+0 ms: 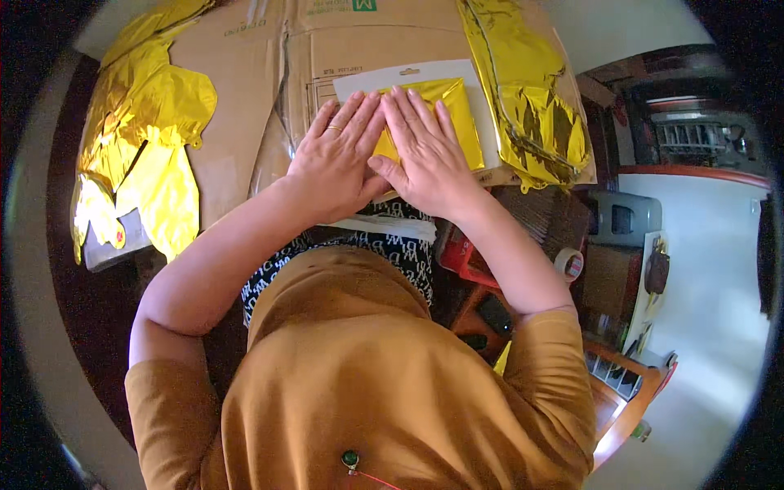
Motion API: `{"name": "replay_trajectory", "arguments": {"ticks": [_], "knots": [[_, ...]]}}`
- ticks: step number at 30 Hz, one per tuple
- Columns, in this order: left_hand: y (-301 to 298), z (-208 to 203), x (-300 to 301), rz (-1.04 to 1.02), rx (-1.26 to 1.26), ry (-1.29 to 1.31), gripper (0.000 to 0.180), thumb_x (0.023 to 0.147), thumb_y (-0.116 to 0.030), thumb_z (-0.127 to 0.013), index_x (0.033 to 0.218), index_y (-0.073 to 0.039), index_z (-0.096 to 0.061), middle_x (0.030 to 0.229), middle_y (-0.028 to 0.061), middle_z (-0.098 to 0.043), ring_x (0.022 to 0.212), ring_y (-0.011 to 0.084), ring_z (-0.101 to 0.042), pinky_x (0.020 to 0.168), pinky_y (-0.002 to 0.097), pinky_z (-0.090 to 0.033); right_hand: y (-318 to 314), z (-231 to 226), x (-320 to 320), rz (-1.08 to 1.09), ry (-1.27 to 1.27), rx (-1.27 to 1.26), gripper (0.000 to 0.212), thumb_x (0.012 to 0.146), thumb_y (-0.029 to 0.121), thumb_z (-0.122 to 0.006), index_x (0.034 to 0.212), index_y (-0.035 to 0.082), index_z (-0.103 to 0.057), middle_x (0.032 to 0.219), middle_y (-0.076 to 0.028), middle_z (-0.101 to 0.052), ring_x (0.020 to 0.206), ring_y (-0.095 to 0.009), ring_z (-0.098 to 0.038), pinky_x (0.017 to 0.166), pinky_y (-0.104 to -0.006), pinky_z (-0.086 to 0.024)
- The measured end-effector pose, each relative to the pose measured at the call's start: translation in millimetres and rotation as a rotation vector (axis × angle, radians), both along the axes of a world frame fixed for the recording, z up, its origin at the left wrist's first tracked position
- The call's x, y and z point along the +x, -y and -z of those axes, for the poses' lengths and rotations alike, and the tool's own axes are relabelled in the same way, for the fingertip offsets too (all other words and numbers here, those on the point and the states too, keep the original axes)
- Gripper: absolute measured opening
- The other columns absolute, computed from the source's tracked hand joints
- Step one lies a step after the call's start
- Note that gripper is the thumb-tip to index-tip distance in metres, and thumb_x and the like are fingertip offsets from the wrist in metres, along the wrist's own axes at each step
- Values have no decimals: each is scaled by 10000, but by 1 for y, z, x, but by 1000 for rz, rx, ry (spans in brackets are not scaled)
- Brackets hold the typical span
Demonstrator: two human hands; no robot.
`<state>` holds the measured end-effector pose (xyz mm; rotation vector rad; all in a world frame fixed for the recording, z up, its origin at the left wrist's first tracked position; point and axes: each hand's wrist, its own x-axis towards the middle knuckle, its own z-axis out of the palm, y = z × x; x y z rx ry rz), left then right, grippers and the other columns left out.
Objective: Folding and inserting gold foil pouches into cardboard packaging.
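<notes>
My left hand [336,159] and my right hand [425,151] lie flat side by side, fingers stretched out and pointing away from me. Under them is a flat packet [461,122] with a white border, a hang hole at its far edge and folded gold foil showing in its middle. Both palms cover its near left part. The packet rests on a large brown cardboard box [233,122]. A ring is on one finger of the left hand. Neither hand grips anything.
Shiny gold foil sheets, probably flattened balloons, lie at the box's left [163,139] and right sides. A second gold foil piece [531,90] is beside the packet. Right of my lap are a tape roll [569,265], a red item [467,257] and a wooden chair [629,392].
</notes>
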<state>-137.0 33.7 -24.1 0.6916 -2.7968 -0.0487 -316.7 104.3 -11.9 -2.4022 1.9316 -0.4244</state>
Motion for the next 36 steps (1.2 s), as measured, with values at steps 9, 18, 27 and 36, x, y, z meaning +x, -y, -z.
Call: {"name": "replay_trajectory", "arguments": {"ticks": [9,18,27,36], "knots": [[-3,-10,-1,4,49,13,958,883,-673,-460,1470,67,-296,1543,216,-305,1457,336,-248,1186,491,-160,-1,-2,-34,108,-62,50,786,973,550,-403,1504,-12,-258,1578,-220,-228,1474,-353,-190,1184,-546,-75],[-3,-31,-9,-47,177,-18,945,875,-658,-499,1446,76,-331,1509,259,-337,1431,370,-289,1175,511,-180,-3,2,-34,119,-110,34,760,970,473,-471,1520,11,-223,1590,-217,-192,1489,-350,-141,1186,-545,-70],[-20,-3,-53,-150,108,-163,917,932,-664,-400,1459,80,-303,1535,291,-267,1449,413,-228,1174,537,-154,-3,4,-38,134,-167,45,778,961,502,-460,1525,19,-228,1602,-209,-153,1493,-350,-117,1183,-559,-34],[-20,-2,-55,-148,80,-11,946,933,-685,-309,1481,86,-267,1564,273,-216,1481,380,-155,1193,519,-93,1,-8,-78,43,151,-70,662,965,367,-522,1470,-13,-325,1535,-226,-321,1440,-360,-277,1168,-539,-174]]}}
